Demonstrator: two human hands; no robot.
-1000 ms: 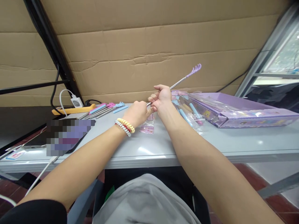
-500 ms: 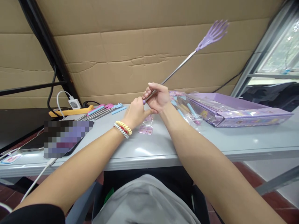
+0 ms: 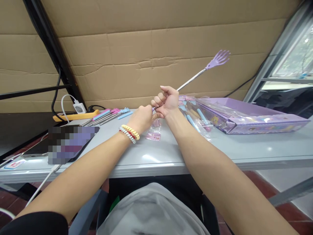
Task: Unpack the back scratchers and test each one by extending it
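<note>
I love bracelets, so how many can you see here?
3, all worn just behind the left hand: a yellow coil nearest the hand, a grey-white coil farthest from it, and a red band between them. Others may be hidden underneath.

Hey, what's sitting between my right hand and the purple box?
In the head view, clear packets with blue-handled scratchers inside lie on the table between your right hand and the purple box.
</note>
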